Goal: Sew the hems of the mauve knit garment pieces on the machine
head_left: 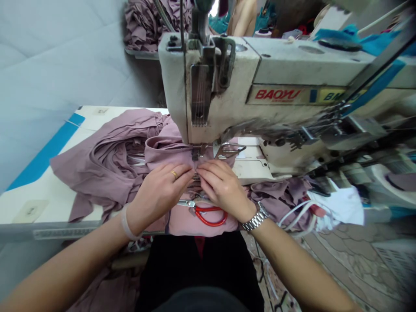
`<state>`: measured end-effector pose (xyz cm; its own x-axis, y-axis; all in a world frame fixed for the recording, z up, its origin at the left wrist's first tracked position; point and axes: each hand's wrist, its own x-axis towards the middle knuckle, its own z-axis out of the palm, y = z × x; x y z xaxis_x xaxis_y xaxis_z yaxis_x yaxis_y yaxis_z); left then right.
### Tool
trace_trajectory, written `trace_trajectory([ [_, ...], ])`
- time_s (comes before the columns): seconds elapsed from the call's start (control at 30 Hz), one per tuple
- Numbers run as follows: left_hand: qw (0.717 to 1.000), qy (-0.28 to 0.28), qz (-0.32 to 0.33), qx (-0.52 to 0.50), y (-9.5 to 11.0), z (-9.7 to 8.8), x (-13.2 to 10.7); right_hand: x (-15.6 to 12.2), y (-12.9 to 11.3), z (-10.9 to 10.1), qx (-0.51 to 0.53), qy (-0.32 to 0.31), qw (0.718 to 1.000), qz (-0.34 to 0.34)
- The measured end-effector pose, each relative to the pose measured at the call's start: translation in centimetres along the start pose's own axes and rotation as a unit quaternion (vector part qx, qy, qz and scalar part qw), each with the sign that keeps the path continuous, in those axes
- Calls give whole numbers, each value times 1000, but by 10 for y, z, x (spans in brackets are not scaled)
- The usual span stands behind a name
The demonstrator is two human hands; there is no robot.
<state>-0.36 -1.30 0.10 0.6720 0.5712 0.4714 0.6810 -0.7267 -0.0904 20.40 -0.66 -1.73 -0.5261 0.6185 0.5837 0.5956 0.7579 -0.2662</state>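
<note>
A mauve knit garment lies bunched across the white sewing table, and a fold of it runs under the presser foot of an industrial sewing machine. My left hand, wearing a gold ring, and my right hand, below a metal wristwatch, meet just in front of the foot. Both pinch and press the cloth there, fingertips almost touching. Red-handled thread snips rest on the garment just below my hands. The needle is hidden behind the machine's front plate and thread guides.
More mauve cloth is heaped behind the machine and beside it at the right. A blue strip runs along the table. White cords and a white cloth hang near the tiled floor at the right. My dark lap lies below the table edge.
</note>
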Motion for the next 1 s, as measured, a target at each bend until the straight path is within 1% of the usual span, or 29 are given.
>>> trace_trajectory([
  [0.1, 1000, 11, -10, 4, -1, 2, 4, 5, 0, 3, -2, -2, 1000, 26],
  [0.23, 1000, 9, -28, 1, -4, 4, 8, 8, 2, 5, -46, -14, 998, 44],
  [0.43, 999, -10, -44, -17, -6, 7, 10, 8, 8, 1, -43, -30, 998, 30],
  [0.73, 999, 13, -48, -14, -4, 12, 7, 7, 9, 0, -64, -40, 997, 36],
  [0.83, 999, 16, -38, -1, 0, 12, 7, 9, 7, 1, -85, -44, 995, 17],
  [0.93, 999, 6, -36, 3, 6, 12, 7, 10, 5, -2, -105, -51, 993, -29],
  [1.0, 999, -8, -43, -16, 3, 8, 8, 9, 7, -7, -108, -58, 991, -52],
])
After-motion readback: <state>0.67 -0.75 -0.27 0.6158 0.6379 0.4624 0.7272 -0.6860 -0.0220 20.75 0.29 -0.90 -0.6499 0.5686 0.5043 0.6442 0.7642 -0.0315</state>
